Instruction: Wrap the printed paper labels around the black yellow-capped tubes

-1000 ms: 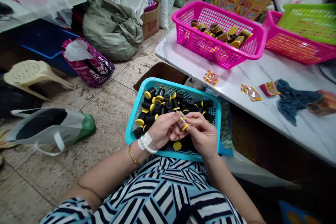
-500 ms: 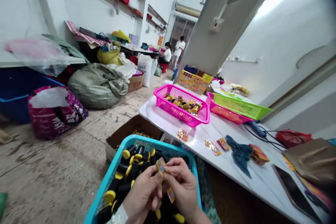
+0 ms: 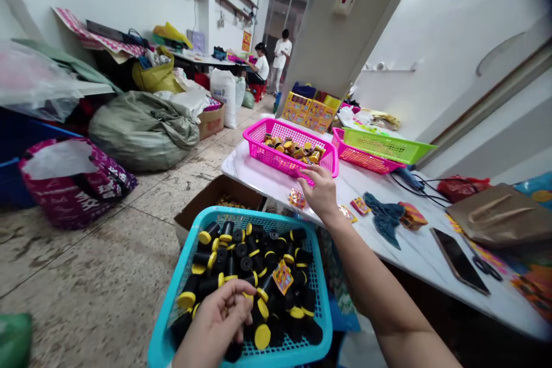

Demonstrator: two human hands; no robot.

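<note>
My left hand (image 3: 218,322) is over the near-left part of a blue basket (image 3: 322,305), its fingers curled in; whatever they may hold is hidden. Around it lie many black cylinders with yellow caps (image 3: 262,336). A small printed orange sticker sheet (image 3: 282,277) rests on top of them. My right hand (image 3: 319,191) is stretched out by the near edge of a pink basket (image 3: 287,167), fingers apart and bent, with nothing visible in them. That basket contains small capped cylinders with golden-brown wrapping (image 3: 297,151). Just left of my right hand lie printed stickers (image 3: 296,198) on the white table (image 3: 241,164).
A cardboard box (image 3: 196,207) stands behind the blue basket. On the table are a green basket (image 3: 388,146), a dark blue cloth (image 3: 385,218), a phone (image 3: 459,261) and scissors (image 3: 487,267). Bags line the floor at left. Two people (image 3: 281,57) are far back.
My hands have parted. The right has moved up and forward to the pink basket, while the left has lowered over the blue basket. The small printed piece between them is no longer in view there.
</note>
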